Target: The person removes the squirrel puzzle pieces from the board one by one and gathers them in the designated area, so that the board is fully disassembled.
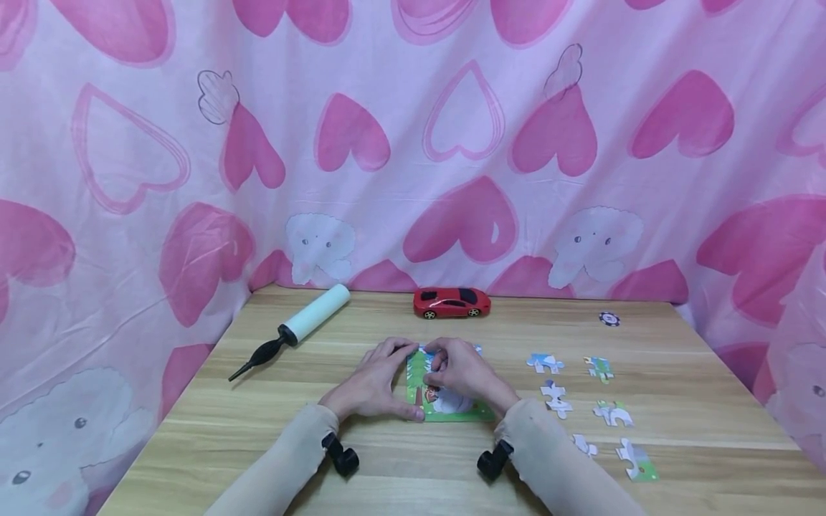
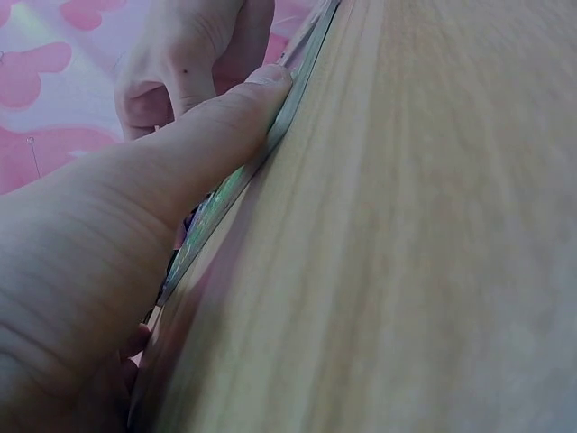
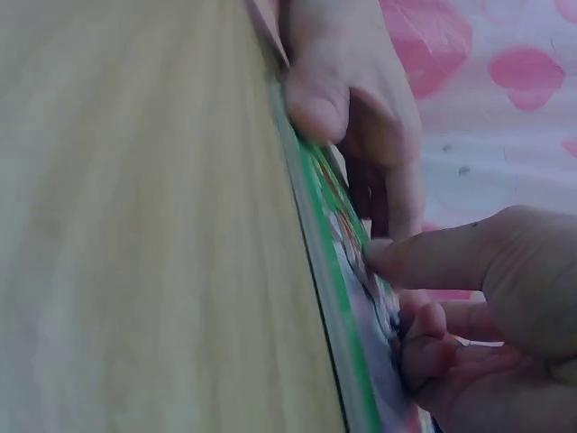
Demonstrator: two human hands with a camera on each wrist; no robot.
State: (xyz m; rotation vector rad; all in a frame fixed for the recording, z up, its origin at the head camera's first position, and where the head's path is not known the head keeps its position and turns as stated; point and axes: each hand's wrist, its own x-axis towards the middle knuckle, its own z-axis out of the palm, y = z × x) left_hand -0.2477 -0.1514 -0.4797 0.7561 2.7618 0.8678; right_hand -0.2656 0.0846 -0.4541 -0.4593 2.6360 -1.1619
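A jigsaw puzzle [image 1: 454,408] with a green border and a cartoon picture lies flat near the middle of the wooden table. Its left side is held by my left hand [image 1: 374,383], thumb on the near corner and forefinger at the far one. In the left wrist view that thumb [image 2: 230,126] presses on the puzzle's edge. Over the picture, my right hand [image 1: 464,369] bends its fingers; its thumb tip [image 3: 383,259] touches the surface in the right wrist view. Whether a piece sits between these fingers is hidden.
Several loose jigsaw pieces [image 1: 614,413] lie in two columns to the right. Behind the puzzle stands a red toy car [image 1: 452,303]. A white hand pump [image 1: 316,315] with a black nozzle rests at back left, a poker chip [image 1: 609,319] at back right. A heart-patterned curtain [image 1: 461,222] hangs behind.
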